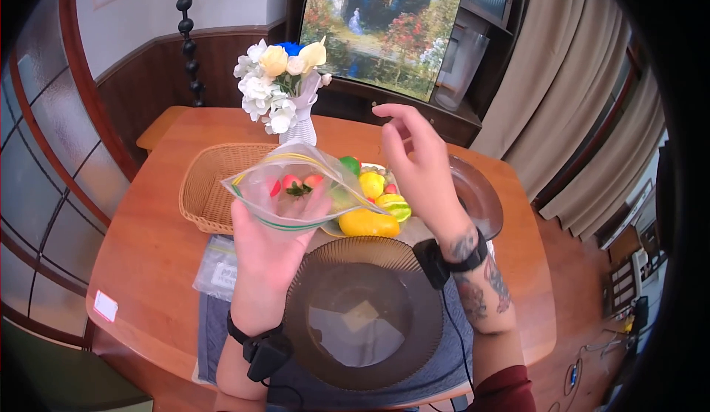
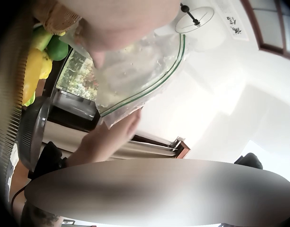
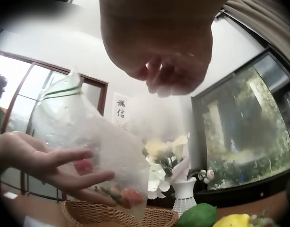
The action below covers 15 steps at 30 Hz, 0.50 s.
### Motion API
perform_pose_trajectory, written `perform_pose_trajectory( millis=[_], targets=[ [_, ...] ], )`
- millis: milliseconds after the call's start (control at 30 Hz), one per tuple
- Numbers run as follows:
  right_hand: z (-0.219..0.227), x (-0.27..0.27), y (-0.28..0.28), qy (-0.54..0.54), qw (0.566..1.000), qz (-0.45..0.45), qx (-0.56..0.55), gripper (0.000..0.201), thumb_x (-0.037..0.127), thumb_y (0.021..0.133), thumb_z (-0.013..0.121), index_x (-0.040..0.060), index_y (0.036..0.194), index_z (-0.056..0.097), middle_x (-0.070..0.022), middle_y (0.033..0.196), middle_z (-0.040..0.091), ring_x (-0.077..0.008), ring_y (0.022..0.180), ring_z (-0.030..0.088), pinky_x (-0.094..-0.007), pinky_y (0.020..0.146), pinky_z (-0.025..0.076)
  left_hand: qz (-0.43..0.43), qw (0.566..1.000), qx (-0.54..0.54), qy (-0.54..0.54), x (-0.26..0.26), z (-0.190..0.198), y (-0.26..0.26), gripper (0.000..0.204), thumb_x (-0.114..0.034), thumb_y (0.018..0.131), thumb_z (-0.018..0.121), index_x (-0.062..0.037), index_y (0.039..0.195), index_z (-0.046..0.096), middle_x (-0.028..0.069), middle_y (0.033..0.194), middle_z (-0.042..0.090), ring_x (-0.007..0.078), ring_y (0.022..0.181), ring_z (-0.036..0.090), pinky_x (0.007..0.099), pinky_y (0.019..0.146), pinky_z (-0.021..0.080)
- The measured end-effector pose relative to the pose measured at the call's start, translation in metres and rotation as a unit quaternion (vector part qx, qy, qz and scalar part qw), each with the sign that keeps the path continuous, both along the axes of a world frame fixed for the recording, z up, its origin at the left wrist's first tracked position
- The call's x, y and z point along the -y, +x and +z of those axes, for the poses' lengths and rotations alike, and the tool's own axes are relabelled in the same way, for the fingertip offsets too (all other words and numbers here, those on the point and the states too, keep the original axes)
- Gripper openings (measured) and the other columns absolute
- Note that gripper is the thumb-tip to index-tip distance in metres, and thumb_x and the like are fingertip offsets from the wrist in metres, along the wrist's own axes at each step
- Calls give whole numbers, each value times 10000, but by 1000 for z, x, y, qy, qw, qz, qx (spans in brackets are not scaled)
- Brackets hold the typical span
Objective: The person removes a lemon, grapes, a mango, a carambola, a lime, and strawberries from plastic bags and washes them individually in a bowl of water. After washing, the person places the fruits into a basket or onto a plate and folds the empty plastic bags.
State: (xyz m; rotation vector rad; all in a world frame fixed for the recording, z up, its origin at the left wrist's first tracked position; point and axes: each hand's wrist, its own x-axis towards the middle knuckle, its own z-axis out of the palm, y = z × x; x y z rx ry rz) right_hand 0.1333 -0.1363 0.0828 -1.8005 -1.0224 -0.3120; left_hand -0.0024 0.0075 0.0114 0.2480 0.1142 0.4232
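A clear zip bag (image 1: 277, 208) with red strawberries (image 1: 292, 185) inside hangs mouth-up over the table, its green-lined rim spread. My left hand (image 1: 268, 253) holds it from below, thumb at one side and long, slightly bent fingers (image 3: 83, 177) at the other. In the left wrist view the bag (image 2: 135, 80) hides part of that hand. Up and to the right, my right hand (image 1: 419, 164) hangs in the air apart from the bag, fingers loosely curved, nothing in them. Below lies a ribbed dark glass dish (image 1: 436, 331).
Left of the bag stands a wicker basket (image 1: 198, 190). Behind the dish are a yellow mango-like fruit (image 1: 370, 223), a lemon (image 1: 371, 184) and a green fruit (image 1: 350, 164). A flower vase (image 1: 299, 127) stands farther back, a dark bowl (image 1: 484, 197) at right, a flat plastic packet (image 1: 216, 268) at left.
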Motion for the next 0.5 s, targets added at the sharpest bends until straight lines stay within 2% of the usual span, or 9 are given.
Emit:
perform_pose_trajectory(
  millis=[100, 133, 167, 200, 267, 300, 333, 367, 500],
  targets=[
    [-54, -2, 82, -61, 998, 19, -23, 244, 117, 920, 588, 4, 1128, 650, -165, 944, 673, -307, 819, 651, -363, 775, 528, -27, 997, 71, -16, -10, -6, -2, 522, -431, 1005, 430, -45, 1356, 451, 147, 1249, 529, 408, 1277, 486, 608, 1068, 415],
    [-66, -2, 101, -151, 988, 28, -23, 250, 127, 933, 580, 5, 1139, 654, -157, 970, 679, -284, 863, 656, -350, 799, 524, -31, 997, 70, -12, -13, -9, -3, 522, -431, 1005, 430, -45, 1356, 451, 147, 1249, 529, 408, 1277, 486, 608, 1068, 415],
    [-76, -5, 116, -239, 970, 37, -22, 257, 137, 946, 572, 6, 1151, 658, -149, 996, 684, -261, 907, 661, -336, 823, 520, -17, 996, 72, -43, -16, -11, -6, 501, -364, 1015, 431, -4, 1364, 427, 184, 1276, 491, 437, 1327, 412, 599, 1118, 366],
    [-82, -9, 125, -236, 971, 35, -23, 257, 137, 946, 572, 6, 1151, 658, -149, 996, 684, -261, 907, 661, -336, 823, 520, -2, 995, 75, -73, -18, -12, -7, 481, -296, 1025, 433, 37, 1372, 403, 222, 1303, 453, 467, 1377, 338, 589, 1167, 318],
    [-93, -18, 141, -330, 943, 20, 47, 241, 140, 906, 584, 8, 1070, 702, -208, 1081, 691, -345, 1028, 668, -404, 904, 521, 10, 996, 57, -64, -22, -11, -9, 515, -357, 1003, 471, -2, 1371, 413, 196, 1258, 487, 452, 1336, 395, 603, 1131, 351],
    [-99, -25, 151, -326, 944, 17, 45, 241, 140, 906, 584, 8, 1070, 702, -208, 1081, 691, -345, 1028, 668, -404, 904, 521, 25, 997, 40, -59, -23, -10, -9, 550, -419, 980, 510, -40, 1370, 424, 170, 1213, 522, 437, 1295, 452, 616, 1094, 384],
    [-108, -32, 162, -374, 927, 18, 28, 260, 139, 903, 589, 18, 1108, 695, -205, 1120, 684, -338, 1065, 656, -399, 929, 512, 21, 998, 39, -55, -25, -10, -10, 550, -419, 980, 510, -40, 1370, 424, 170, 1213, 522, 437, 1295, 452, 616, 1094, 384],
    [-114, -37, 168, -420, 907, 18, 11, 285, 138, 899, 595, 27, 1146, 687, -202, 1158, 676, -331, 1101, 645, -394, 953, 502, 19, 997, 47, -51, -27, -10, -10, 562, -420, 977, 520, -41, 1377, 416, 176, 1248, 504, 439, 1325, 421, 617, 1104, 373],
    [-125, -57, 180, -467, 882, 33, -49, 405, 162, 865, 666, 63, 1257, 644, -203, 1254, 639, -308, 1197, 598, -374, 1008, 473, 4, 996, 65, -53, -28, -3, -12, 582, -424, 975, 528, -45, 1397, 400, 179, 1340, 452, 440, 1384, 352, 618, 1122, 349]
  ],
)
